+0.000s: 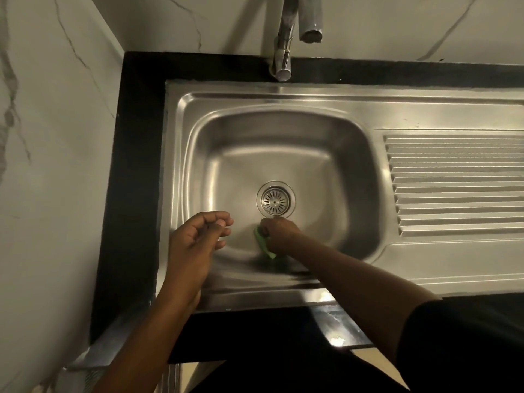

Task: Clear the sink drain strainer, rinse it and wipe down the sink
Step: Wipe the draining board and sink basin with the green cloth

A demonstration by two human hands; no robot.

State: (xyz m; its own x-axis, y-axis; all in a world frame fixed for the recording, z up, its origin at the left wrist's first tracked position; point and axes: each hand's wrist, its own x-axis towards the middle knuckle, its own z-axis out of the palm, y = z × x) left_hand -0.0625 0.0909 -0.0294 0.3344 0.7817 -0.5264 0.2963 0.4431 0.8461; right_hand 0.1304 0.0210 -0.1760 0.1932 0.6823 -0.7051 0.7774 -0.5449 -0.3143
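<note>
White walls (51,180) veined in grey are meeting at a corner around a black bench (133,165). A chrome tap (285,43) is rising from the bench's rear strip. Dim, warm light is glinting on the bench's front edge.

The sink (283,143) around both hands is brushed steel, smooth and satin, with soft blurred reflections. Just beyond the right hand (279,232), the strainer (275,201) is brighter metal, slotted, inside a polished ring. Under that hand the green pad (262,245) looks matt and soft; cloth or scourer cannot be told. Right of that hand the drainboard (453,182) is the same steel, ribbed. Left of the left hand (198,239) the counter (136,165) is black, stone-like, with a dull sheen. Further left the wall (56,137) is smooth, white, grey-veined, marble-like. Far beyond the hands the tap (283,38) is glossy chrome.
</note>
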